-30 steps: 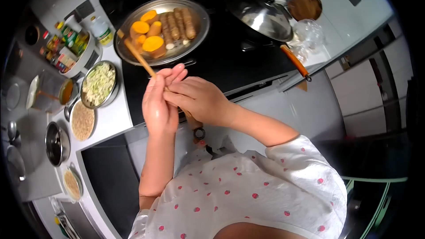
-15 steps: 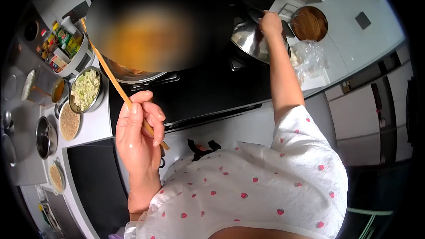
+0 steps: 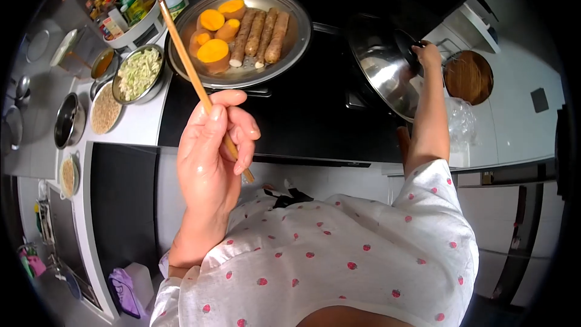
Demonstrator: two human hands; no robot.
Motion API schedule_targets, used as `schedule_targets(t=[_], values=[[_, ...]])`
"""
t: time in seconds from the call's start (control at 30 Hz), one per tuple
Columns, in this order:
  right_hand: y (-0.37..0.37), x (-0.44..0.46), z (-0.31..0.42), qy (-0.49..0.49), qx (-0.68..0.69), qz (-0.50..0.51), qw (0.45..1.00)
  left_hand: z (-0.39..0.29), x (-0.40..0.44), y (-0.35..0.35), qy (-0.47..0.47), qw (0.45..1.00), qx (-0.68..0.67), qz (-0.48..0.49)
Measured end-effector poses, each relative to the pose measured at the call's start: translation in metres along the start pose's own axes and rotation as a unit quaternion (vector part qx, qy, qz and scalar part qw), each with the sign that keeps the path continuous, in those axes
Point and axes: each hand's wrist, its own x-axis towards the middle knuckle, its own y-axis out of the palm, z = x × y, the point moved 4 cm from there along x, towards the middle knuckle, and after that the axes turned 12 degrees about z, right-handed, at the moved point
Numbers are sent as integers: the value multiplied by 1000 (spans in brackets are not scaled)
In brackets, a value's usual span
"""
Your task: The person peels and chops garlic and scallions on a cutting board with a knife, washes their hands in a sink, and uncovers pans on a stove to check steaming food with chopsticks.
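Observation:
My left hand (image 3: 212,148) is closed around long wooden chopsticks (image 3: 184,54), tips pointing up and away. Past it, on the left of the black stove, sits a wide steel steamer pan (image 3: 302,42). Cut orange sweet potatoes (image 3: 213,51) lie in its left half, and several brown yam pieces (image 3: 259,33) lie side by side to their right. My right hand (image 3: 428,54) grips the dark handle of a shiny domed pot lid (image 3: 384,69), which is tilted above the right side of the stove. The fingertips are partly hidden at the handle.
On the left counter stand a bowl of chopped cabbage (image 3: 139,75), a plate of pale crumbly food (image 3: 105,109), a steel pot (image 3: 69,122) and a caddy (image 3: 136,33) of bottles. A round wooden board (image 3: 469,77) and a clear plastic bag (image 3: 461,124) are at the right.
The view has shifted, and the steamer's contents, blurred before, now show sharply. My right hand and the lid appear farther right, with the lid tilted more steeply. The chopsticks stay in my left hand.

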Motion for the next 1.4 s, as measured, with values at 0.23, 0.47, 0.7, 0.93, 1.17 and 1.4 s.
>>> schedule_targets(t=[0.23,0.47,0.7,0.93,1.17,1.4], values=[[-10,3,0,-23,57,-30,998,2,-6,-3,6,1000,-14,-6],[-81,-56,89,-146,45,-113,982,1,-13,-16,2,999,-26,-24],[-75,-129,253,-324,78,-88,939,-22,-30,-50,39,998,-51,-13],[-16,-159,381,-341,76,2,937,-65,-64,-104,78,994,-23,-77],[21,-159,430,-332,54,19,941,-91,-86,-146,92,986,-21,-136],[28,-154,448,-325,29,30,945,-100,-89,-169,92,984,-36,-147]])
